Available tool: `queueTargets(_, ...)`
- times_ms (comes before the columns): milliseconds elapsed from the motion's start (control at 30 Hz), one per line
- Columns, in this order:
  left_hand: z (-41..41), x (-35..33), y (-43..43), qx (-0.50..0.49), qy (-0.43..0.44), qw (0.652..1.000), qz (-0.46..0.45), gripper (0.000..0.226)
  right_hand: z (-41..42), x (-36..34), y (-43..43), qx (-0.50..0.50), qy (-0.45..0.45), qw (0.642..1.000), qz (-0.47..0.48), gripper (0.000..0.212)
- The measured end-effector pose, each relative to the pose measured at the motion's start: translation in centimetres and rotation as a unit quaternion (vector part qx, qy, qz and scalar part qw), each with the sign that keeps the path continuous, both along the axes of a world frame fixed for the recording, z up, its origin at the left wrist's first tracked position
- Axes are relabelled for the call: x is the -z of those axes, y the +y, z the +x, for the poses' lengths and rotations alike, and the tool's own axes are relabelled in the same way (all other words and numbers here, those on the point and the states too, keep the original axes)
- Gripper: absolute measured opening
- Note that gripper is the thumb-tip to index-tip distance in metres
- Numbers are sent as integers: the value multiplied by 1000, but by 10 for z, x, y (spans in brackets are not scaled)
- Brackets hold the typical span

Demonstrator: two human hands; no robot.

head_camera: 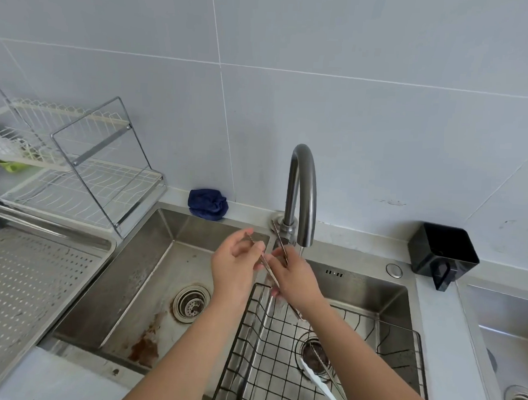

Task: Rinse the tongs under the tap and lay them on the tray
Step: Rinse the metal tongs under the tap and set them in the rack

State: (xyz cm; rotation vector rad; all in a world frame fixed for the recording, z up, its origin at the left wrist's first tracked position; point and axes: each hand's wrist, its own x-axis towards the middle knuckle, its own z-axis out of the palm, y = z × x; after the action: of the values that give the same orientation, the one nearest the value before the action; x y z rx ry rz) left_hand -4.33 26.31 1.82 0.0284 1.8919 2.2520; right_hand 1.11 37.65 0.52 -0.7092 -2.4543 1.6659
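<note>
Metal tongs point(280, 241) are spread in a V over the divider between the two sink basins, just beside the tap point(302, 183). Water runs from the spout onto my right hand point(296, 279), which grips the tongs around their middle, and the closed end sticks out below it. My left hand point(233, 267) pinches the left arm of the tongs near its toothed tip. The perforated steel tray point(71, 240) lies on the counter at the far left, apart from both hands.
A black wire basket point(279, 353) sits in the right basin with a second, white-handled pair of tongs point(323, 383) in it. A dish rack point(83, 172) stands behind the tray. A blue cloth point(207, 203) and a black holder point(442, 255) rest by the wall.
</note>
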Motion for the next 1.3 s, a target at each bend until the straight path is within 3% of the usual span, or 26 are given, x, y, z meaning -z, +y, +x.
queueTargets(100,-10,-10,0,-36,3,999,33,28,-11,-2,-5,4,2,993,116,38)
queueTargets(233,-16,-15,3,-51,-21,997,60,20,2,3,-1,-51,38,994,89,70)
queueTargets(367,-7,-13,14,-14,-62,996,56,7,17,10,15,-85,33,989,115,49)
queueTargets(467,3,-11,22,51,-90,993,49,21,19,8,22,-26,20,999,5,27)
queueTargets(533,11,-4,20,87,-39,995,-22,26,23,7,25,-20,15,995,-96,24)
queueTargets(600,21,10,9,109,49,983,-138,26,34,10,26,-16,21,992,-121,23)
queueTargets(667,31,31,-10,138,137,939,-285,29,53,15,29,1,18,993,-119,27)
queueTargets(767,46,72,-38,213,217,825,-477,50,89,30,36,45,-16,993,-106,31)
queueTargets(900,67,114,-52,274,263,739,-557,69,129,50,38,103,-85,989,-64,35)
queueTargets(1067,76,142,-63,306,354,627,-623,75,155,78,29,62,-193,971,125,47)
queueTargets(1167,77,146,-64,283,383,616,-628,69,160,93,23,40,-225,946,230,61)
queueTargets(1300,78,146,-63,281,377,621,-627,64,161,110,16,15,-285,910,301,58)
